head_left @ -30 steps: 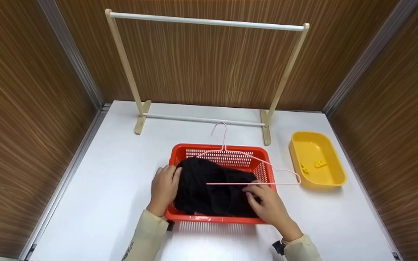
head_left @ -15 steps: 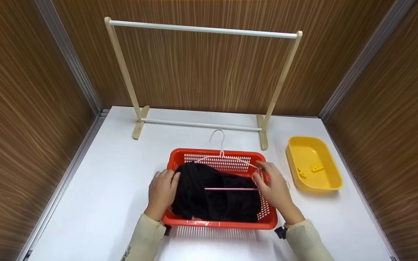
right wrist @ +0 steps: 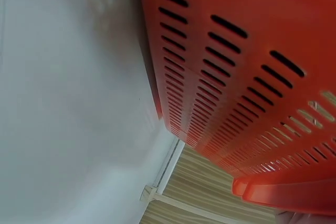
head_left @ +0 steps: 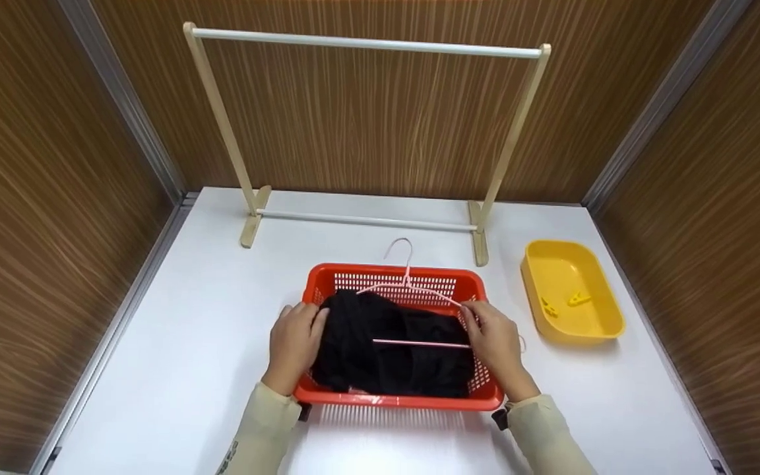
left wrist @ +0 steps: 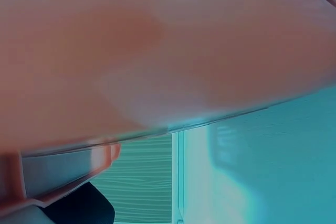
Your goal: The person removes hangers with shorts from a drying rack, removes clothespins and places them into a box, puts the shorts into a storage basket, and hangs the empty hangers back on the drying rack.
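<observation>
A thin pink clothes hanger [head_left: 419, 343] has its left part inside a bunched black garment [head_left: 386, 369], in a red perforated basket [head_left: 396, 402]. The hanger's hook stands clear above the basket's far rim. My left hand [head_left: 295, 343] grips the garment's left side at the basket's left rim; its fingertips are hidden. On the right, my right hand [head_left: 495, 336] pinches the hanger's right shoulder, and the hanger's end loop shows just beyond the hand. The left wrist view is mostly a blurred arm; the right wrist view shows the basket wall [right wrist: 220, 77].
Behind the basket stands a garment rack with a white top rail [head_left: 367, 42] and wooden legs. A yellow tray [head_left: 568, 264] holding yellow clothespins [head_left: 578, 299] sits at the right. Wood-grain panels border the white table [head_left: 175, 330] at back and sides.
My right hand has left the garment's right part and moved up to the hanger's right shoulder. The hanger has shifted left and down a little. My left hand has barely moved.
</observation>
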`<action>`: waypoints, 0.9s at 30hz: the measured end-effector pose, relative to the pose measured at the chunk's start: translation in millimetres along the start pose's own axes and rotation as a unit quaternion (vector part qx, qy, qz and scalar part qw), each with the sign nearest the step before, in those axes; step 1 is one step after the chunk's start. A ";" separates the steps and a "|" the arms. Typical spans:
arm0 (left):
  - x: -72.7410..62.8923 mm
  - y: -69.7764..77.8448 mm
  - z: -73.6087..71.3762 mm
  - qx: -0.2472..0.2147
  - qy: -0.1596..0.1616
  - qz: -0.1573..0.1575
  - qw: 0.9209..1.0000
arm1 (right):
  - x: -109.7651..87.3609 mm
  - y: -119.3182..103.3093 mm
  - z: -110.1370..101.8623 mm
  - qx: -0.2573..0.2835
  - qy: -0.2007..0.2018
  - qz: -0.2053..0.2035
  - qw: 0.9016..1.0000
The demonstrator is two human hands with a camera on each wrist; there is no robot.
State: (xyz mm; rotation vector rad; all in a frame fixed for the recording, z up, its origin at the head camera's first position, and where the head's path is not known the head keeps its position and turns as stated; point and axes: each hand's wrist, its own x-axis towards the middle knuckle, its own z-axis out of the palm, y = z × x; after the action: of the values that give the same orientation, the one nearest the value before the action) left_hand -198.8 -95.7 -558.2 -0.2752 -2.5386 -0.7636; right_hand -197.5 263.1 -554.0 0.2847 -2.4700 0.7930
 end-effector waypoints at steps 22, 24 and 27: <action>-2.6 -3.4 -2.0 -0.054 -0.026 -0.021 0.998 | -4.6 2.1 0.3 -0.006 0.020 -0.024 1.000; -2.4 -3.1 -1.4 -0.056 -0.020 -0.023 0.998 | -3.4 2.5 -0.2 -0.005 0.017 -0.021 1.000; -1.4 -2.8 0.6 -0.066 -0.013 -0.025 0.997 | -1.7 3.7 -0.7 -0.004 0.017 -0.019 1.000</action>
State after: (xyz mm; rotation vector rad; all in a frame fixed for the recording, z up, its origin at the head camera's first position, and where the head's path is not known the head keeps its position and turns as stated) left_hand -198.7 -97.7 -560.6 -0.2663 -2.5318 -0.9544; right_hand -197.1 266.6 -556.2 0.3111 -2.4276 0.7654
